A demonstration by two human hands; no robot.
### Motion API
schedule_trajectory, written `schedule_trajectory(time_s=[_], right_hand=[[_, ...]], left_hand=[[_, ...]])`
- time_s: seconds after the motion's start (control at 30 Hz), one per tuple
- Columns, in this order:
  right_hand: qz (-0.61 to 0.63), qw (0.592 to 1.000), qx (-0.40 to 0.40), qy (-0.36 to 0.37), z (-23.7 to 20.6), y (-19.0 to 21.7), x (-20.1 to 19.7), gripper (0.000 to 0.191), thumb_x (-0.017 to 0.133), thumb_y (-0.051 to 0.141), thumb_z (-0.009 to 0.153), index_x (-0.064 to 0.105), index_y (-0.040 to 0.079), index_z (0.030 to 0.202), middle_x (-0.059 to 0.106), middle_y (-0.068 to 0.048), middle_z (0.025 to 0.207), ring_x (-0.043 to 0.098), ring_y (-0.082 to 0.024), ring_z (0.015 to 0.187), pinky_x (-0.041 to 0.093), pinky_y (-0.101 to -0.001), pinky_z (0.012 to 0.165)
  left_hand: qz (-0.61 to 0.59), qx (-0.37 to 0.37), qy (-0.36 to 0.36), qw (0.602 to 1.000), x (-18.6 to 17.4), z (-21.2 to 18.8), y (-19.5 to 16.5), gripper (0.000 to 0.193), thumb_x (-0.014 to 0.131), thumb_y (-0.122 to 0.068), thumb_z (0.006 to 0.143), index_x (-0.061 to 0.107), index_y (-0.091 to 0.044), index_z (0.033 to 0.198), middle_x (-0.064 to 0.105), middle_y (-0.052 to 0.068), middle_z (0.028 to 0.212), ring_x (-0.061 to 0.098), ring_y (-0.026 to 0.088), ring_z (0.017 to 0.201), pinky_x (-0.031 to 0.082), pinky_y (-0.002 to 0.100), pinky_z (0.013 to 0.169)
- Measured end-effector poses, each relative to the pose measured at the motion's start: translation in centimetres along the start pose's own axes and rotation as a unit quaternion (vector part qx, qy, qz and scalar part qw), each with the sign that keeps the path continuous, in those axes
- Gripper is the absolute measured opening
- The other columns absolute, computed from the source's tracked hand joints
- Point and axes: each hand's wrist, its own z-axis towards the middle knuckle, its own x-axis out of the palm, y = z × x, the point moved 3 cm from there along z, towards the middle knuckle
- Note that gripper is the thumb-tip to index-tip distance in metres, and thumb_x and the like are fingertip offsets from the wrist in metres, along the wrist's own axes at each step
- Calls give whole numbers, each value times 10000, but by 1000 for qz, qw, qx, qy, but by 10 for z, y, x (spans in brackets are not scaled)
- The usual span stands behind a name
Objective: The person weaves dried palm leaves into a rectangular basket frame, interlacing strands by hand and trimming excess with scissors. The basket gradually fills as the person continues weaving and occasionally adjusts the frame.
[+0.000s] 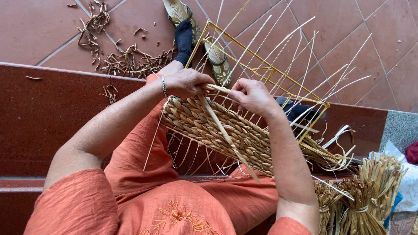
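Left grip: left hand [186, 82] clamped on the pale flat straw strand [224, 130] at the weave's top edge.
Right grip: right hand [252, 95] pinched shut on the same strand.
Work: half-woven tan straw panel [217, 130] on a yellow wire frame [261, 65], tilted across the lap.
Arms: both forearms reach forward, wrists bent inward.
Nearby: tied straw bundles [361, 196] at right.

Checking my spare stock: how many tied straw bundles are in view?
3: all at lower right beside the right forearm, one bundle nearest, a middle bundle, and one bundle farthest right. More may be hidden.
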Motion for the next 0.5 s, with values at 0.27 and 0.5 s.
schedule_trajectory(time_s=[0.27, 0.5], right_hand=[[536, 833, -81, 111, -18, -39, 25, 229, 629, 65, 961, 609, -18, 1173, 751, -127, 972, 701, -113, 733, 588, -217, 607], [542, 838, -63, -5, -4, -88, 49, 218, 628, 17, 992, 603, -38, 1201, 738, -122, 917, 604, -55, 616, 503, -161, 518]], left_hand=[[74, -114, -63, 989, 28, 9, -6, 358, 674, -154, 848, 527, -109, 1171, 714, 118, 950, 689, 312, 983, 511, 459, 869], [120, -119, 13, 985, 21, 0, -28, 418, 759, -370, 794, 575, -126, 1079, 721, 88, 895, 655, 273, 981, 495, 437, 888]])
